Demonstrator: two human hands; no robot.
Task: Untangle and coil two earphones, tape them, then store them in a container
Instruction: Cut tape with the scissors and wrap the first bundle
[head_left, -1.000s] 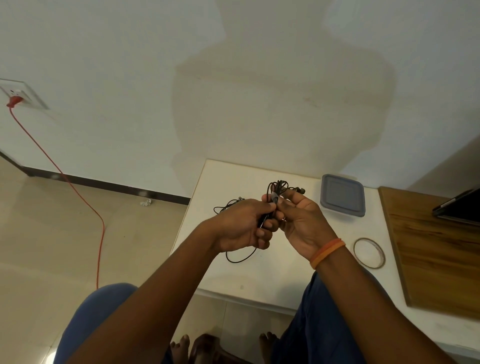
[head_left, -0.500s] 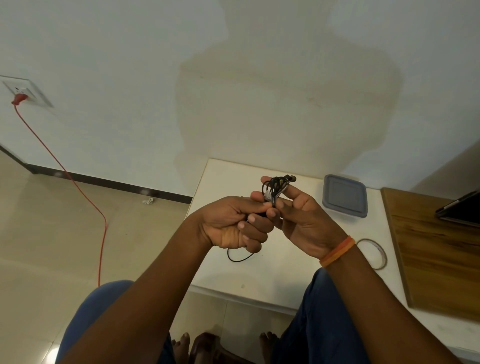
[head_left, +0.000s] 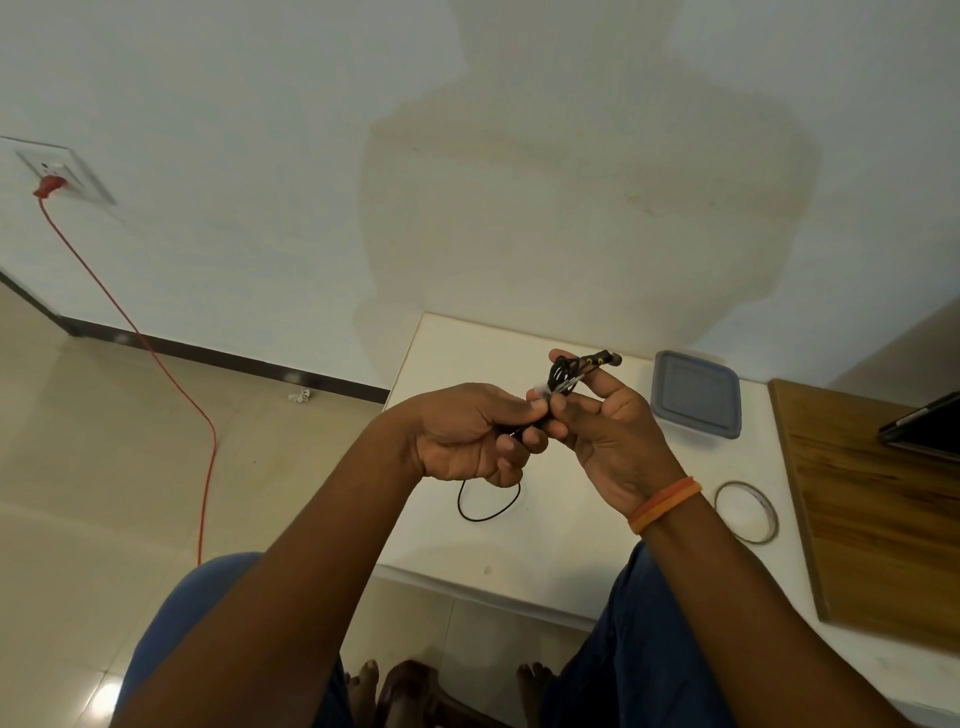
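A coiled black earphone (head_left: 567, 375) is held above the white table (head_left: 566, 551), its earbuds sticking out past the fingertips. My right hand (head_left: 608, 436) grips the coil between thumb and fingers. My left hand (head_left: 467, 436) pinches the coil's lower end, where a small piece of clear tape shows. A loop of black cable (head_left: 488, 503) hangs below my left hand down to the table. The grey-lidded container (head_left: 696, 392) sits shut at the table's back right. A roll of clear tape (head_left: 746, 511) lies to the right of my right wrist.
A wooden board (head_left: 883, 519) covers the table's right side, with a dark device (head_left: 924, 426) on it. A red cable (head_left: 171, 384) runs from a wall socket across the floor on the left. My knees and feet are below the table's near edge.
Both hands have lifted the coil slightly and drawn the loose cable up off the table. The tangle that lay on the table behind the hands is no longer seen.
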